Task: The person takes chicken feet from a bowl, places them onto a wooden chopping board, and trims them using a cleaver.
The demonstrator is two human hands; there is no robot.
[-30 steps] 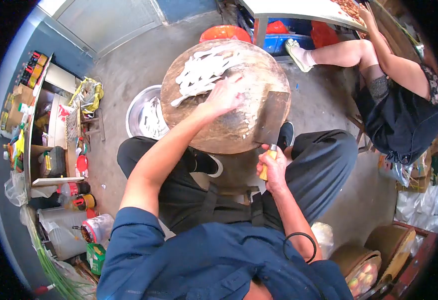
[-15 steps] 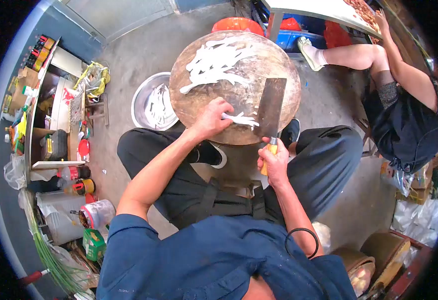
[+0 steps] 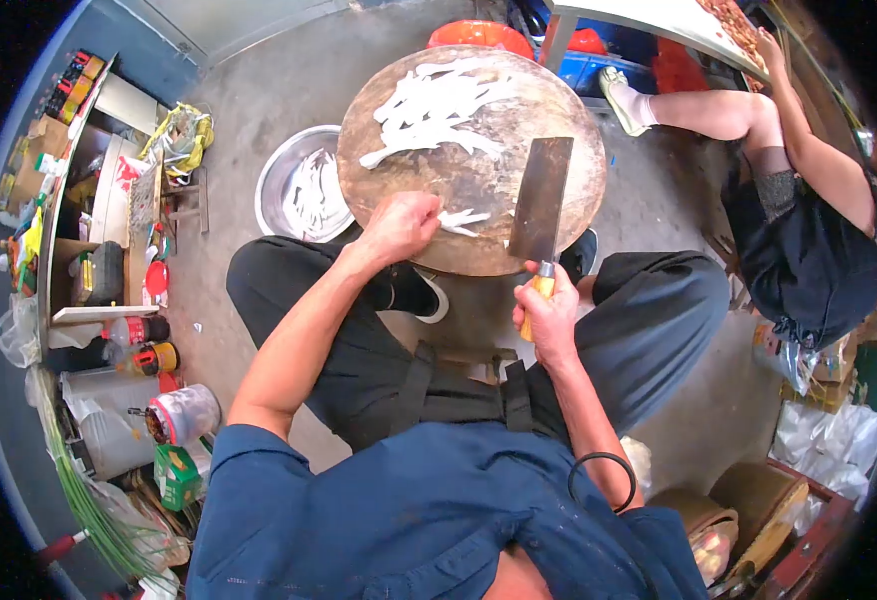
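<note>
My left hand (image 3: 402, 226) is closed at the near left of the round wooden chopping block (image 3: 374, 182). A white chicken foot (image 3: 466, 221) sticks out from it, toes spread to the right over the wood; its other end is hidden by my fingers. My right hand (image 3: 553, 315) is wrapped round the wooden handle of a cleaver (image 3: 541, 200). The broad blade points away from me over the right part of the block, apart from the foot. Farther back on the block lies a pile of white chicken feet (image 3: 439, 108).
Left of the block, a metal basin (image 3: 267, 190) on the floor holds more white pieces. Cluttered shelves (image 3: 99, 312) line the left wall. To the right, another person (image 3: 809, 240) sits by a table (image 3: 649, 22). An orange-red container (image 3: 481, 36) stands behind the block.
My left hand has drawn slightly left and turned more knuckles-up, and the chicken foot's toes look more spread. The cleaver stays nearly as it was. The whole view has shifted a little.
</note>
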